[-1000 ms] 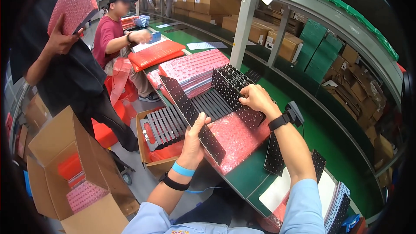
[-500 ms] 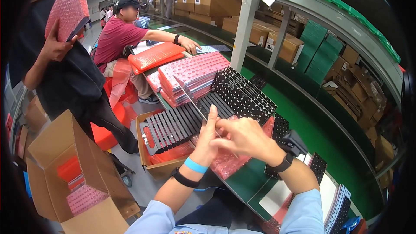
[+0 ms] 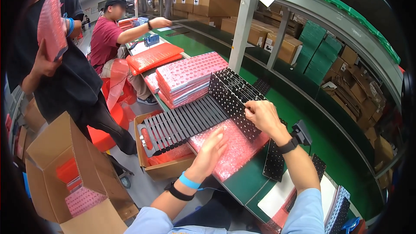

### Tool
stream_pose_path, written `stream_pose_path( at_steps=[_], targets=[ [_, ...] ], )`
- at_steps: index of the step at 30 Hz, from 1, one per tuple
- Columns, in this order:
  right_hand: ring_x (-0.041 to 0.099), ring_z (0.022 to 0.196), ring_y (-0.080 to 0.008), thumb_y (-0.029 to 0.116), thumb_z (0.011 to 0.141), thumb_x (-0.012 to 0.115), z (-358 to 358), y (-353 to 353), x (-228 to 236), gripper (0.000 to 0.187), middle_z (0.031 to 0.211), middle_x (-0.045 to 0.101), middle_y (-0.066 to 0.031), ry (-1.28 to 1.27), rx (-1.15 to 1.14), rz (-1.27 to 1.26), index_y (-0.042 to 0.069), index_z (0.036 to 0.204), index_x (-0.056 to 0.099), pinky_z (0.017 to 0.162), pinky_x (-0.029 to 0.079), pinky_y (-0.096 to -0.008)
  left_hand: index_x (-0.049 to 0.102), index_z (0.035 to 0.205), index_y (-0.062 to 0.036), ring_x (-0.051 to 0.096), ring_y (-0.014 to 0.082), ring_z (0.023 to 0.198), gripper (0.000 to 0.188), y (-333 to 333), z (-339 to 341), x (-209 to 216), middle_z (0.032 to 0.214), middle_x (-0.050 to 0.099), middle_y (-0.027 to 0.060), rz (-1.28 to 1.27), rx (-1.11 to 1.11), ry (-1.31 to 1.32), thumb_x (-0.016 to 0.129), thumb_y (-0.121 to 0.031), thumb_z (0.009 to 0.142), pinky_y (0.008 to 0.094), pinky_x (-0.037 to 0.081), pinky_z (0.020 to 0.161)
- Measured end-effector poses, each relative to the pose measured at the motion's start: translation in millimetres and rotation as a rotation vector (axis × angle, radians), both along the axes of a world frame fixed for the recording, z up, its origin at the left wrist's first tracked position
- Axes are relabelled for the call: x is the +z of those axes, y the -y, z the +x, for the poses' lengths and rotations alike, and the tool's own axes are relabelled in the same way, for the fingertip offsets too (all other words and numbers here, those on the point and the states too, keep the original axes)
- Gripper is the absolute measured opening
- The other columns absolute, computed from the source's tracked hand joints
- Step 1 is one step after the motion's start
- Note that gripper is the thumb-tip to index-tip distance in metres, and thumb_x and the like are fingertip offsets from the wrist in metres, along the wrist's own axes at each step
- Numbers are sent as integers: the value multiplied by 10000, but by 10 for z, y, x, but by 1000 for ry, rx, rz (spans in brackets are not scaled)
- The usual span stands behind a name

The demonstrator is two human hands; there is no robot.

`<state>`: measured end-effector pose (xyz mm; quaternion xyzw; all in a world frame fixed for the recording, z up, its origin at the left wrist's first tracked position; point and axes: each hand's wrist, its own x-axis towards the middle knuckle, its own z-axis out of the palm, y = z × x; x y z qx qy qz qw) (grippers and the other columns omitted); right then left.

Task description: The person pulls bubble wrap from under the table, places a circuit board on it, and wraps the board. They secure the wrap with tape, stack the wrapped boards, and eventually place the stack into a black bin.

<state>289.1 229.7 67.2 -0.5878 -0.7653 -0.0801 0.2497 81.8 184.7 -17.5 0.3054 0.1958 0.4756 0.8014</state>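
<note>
My right hand (image 3: 263, 116) is closed at the top edge of the nearest black dotted panel (image 3: 236, 115). That panel stands upright at the right end of a black slotted rack (image 3: 186, 119), with several similar panels behind it. My left hand (image 3: 209, 152) is open, fingers stretched out and holding nothing. It hovers over the near edge of a pink bubble-wrap sheet (image 3: 232, 154) lying on the green bench. Just behind the rack sits a stack of pink bubble-wrapped packs (image 3: 190, 76).
A cardboard box (image 3: 167, 171) stands under the rack's left end; a larger open carton (image 3: 60, 156) is at lower left. One person in black (image 3: 65, 73) holds a pink pack; another sits at the far bench (image 3: 106, 41). A metal post (image 3: 242, 30) rises beyond the panels.
My hands have parted from a thin panel seen edge-on between them. The right moved right to the rack's panels; the left opened and lowered slightly. The seated person's arm lifted off the bench.
</note>
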Motion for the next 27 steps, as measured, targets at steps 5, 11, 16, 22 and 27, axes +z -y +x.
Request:
stream_pose_path(
  at_steps=[5,11,16,22,27],
  targets=[
    [646,685,-370,158,815,636,-19,-114,-20,167,702,636,-195,14,-2,-28,15,877,695,631,506,-439,286,1477,44,365,295,1385,652,124,-168,-31,1499,355,161,67,-35,-4,542,-270,966,430,289,1162],
    [647,724,-382,156,825,644,141,-209,-61,143,737,646,-205,74,-16,-6,17,822,679,662,518,-466,332,1451,63,391,316,1373,626,234,-275,-4,1481,386,189,153,-52,-68,554,-225,941,442,293,1163],
    [654,741,-377,170,831,644,251,-364,-186,145,748,652,-197,133,-21,9,32,803,677,670,527,-463,372,1429,74,431,326,1346,609,243,-350,-112,1458,422,201,164,-71,-144,565,-195,917,440,318,1149],
    [672,789,-373,236,880,625,304,-321,226,175,810,683,-175,-22,-1,82,87,869,715,682,547,-445,409,1396,86,493,343,1290,577,268,-498,-97,1390,489,218,161,-35,-208,566,-185,912,437,369,1115],
    [668,944,-370,386,858,651,1903,-1204,-169,328,1033,669,-197,-252,-672,135,120,1048,685,778,550,-469,450,1348,89,563,345,1209,531,448,-706,-128,1309,553,234,138,-19,-210,573,-182,909,445,433,1063]
  ],
)
